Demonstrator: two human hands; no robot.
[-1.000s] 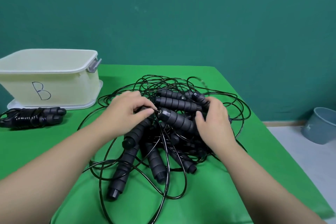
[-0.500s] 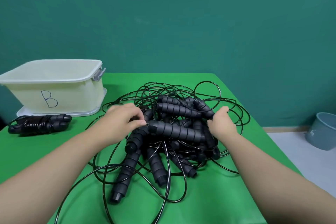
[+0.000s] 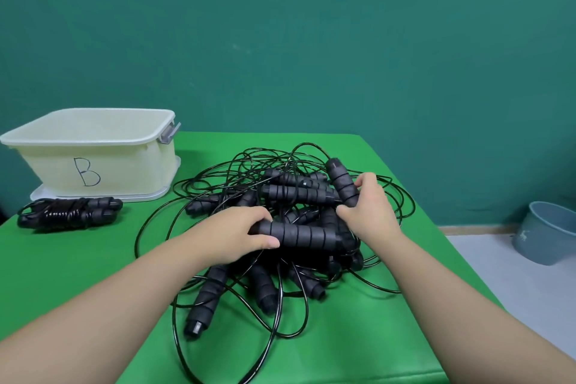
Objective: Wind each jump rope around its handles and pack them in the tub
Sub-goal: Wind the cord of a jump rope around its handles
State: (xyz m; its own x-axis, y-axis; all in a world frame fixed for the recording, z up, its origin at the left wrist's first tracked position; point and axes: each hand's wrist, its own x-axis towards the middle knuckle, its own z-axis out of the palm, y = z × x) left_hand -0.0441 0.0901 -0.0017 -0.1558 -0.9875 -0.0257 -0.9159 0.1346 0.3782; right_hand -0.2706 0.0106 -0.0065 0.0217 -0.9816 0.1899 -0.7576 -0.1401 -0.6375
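Person is pulling one jump rope out of the tangled pile (image 3: 280, 227) mid-table. Left hand (image 3: 246, 235) is wrapped around a ribbed black handle (image 3: 302, 235) lying crosswise at the pile's near side; right hand (image 3: 367, 212) grips a second handle (image 3: 343, 184) tilted up at the right. Can't tell if both belong to the same rope. Next move likely: lift both clear, free the cord, then wind it. In the way: many looped cords (image 3: 249, 305) crossing other handles, so snagging looks likely. Tub (image 3: 90, 146) marked B sits far left, contents not visible. One wound rope (image 3: 70, 212) lies in front of it on the green table (image 3: 358, 337). Grey bin (image 3: 548, 232) on the floor, right.
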